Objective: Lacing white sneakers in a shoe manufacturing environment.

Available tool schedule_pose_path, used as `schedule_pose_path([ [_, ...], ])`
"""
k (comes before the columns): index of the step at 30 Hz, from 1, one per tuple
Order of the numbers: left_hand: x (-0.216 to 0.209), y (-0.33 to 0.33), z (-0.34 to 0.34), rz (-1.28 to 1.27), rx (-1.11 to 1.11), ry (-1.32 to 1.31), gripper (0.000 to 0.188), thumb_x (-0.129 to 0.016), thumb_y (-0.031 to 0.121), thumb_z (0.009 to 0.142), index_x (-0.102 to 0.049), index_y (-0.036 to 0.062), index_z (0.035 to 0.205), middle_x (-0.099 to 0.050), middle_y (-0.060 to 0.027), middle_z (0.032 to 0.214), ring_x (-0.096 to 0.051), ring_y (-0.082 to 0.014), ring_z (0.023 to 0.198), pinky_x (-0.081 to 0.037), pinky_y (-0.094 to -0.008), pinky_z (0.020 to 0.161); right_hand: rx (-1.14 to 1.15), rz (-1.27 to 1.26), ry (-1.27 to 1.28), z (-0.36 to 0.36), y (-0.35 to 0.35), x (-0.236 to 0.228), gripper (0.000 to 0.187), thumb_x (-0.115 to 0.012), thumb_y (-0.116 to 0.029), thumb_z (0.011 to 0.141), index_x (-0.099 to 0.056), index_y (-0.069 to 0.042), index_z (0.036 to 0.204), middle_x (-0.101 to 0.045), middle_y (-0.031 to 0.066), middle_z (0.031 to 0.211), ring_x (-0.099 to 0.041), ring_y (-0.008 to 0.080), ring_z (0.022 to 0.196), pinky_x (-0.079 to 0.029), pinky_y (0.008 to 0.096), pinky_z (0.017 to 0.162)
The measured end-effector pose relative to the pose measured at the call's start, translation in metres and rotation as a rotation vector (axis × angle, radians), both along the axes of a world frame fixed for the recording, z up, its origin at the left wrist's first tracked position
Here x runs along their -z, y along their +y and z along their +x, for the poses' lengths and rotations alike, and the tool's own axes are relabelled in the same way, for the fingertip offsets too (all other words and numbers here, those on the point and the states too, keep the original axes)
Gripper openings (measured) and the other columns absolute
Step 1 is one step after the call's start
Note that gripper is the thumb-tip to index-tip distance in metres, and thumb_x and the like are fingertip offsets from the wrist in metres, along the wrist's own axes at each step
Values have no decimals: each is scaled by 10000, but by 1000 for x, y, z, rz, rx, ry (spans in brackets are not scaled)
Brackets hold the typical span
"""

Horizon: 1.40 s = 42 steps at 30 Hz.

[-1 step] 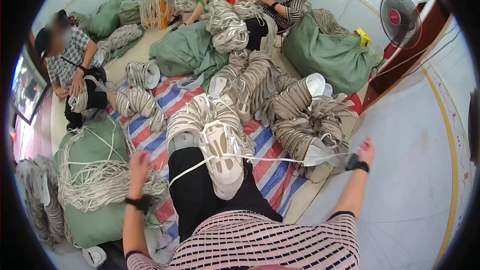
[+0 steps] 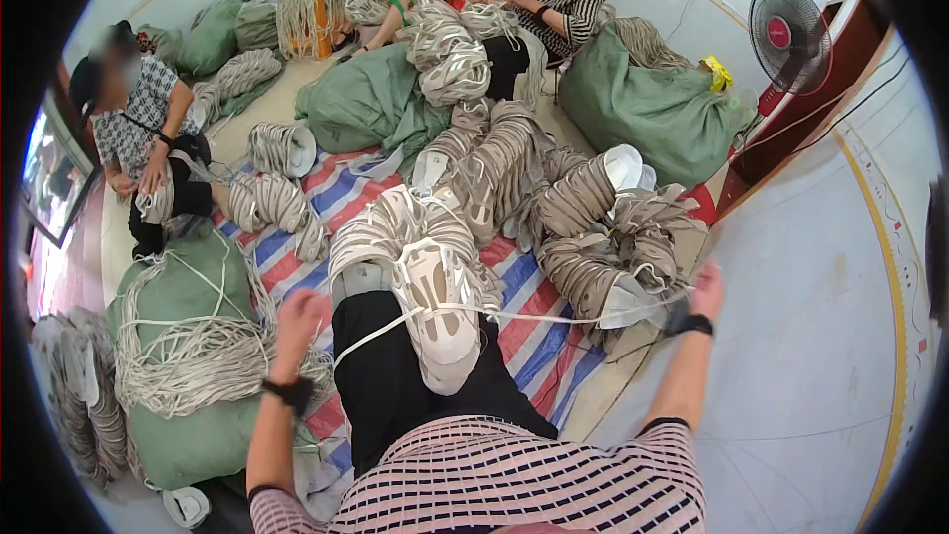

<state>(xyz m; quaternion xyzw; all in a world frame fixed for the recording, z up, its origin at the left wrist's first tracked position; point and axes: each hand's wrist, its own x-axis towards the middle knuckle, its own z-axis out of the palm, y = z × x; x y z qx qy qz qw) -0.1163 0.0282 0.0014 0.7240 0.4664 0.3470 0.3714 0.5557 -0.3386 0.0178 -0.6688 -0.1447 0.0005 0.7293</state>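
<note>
On my black-trousered lap rests a beige and white shoe upper [image 2: 442, 341], at the near end of a stack of nested uppers [image 2: 381, 237]. A flat white shoelace [image 2: 534, 316] crosses its eyelet area. One end of the lace stretches to the right toward my right hand [image 2: 706, 289], whose fingers are closed on it. The other end droops left over my thigh. My left hand [image 2: 300, 321] is raised beside my left knee, apart from the shoe. Its fingers look curled but are smeared, and no lace shows in them.
A bundle of white laces [image 2: 198, 361] lies on a green sack [image 2: 193, 445] at left. More stacked uppers [image 2: 583, 198] cover the striped sheet [image 2: 336, 188]. Several people sit nearby, one at left [image 2: 138, 129]. A fan [image 2: 791, 35] stands at back right.
My left hand has shifted slightly right, toward my knee. My right hand has come slightly inward with the lace, which sags a little more. The shoe upper has not moved.
</note>
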Motion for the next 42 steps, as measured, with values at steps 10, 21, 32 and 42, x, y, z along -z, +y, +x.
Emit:
schedule_pose_path([
  [10,-45,-44,195,414,353,157,139,-554,94,790,-606,53,912,-594,-151,780,-575,-323,797,-449,-392,715,-1158,-256,76,-326,250,24,222,-498,-191,874,-624,-10,846,-632,48,701,-600,135,647,-476,289,650],
  [21,-71,-46,169,-250,615,307,294,-455,272,930,-602,21,885,-573,-77,688,-531,-184,678,-419,-304,663,-1150,-373,-271,-350,215,-23,272,-509,-332,867,-660,-108,900,-621,103,679,-613,270,654,-463,365,599],
  [32,-79,-56,169,-416,624,60,64,-484,92,913,-521,40,915,-494,28,734,-444,-54,660,-376,-198,599,-1473,-288,0,-331,223,-29,187,-527,-183,887,-606,-17,855,-601,13,654,-533,67,582,-405,223,522],
  [42,-68,-56,168,-442,559,25,118,-491,14,874,-455,25,986,-532,-21,722,-522,-92,635,-427,-240,564,-1392,-259,53,-338,220,-3,186,-541,-200,891,-645,-57,949,-535,-34,595,-489,51,508,-394,226,477],
])
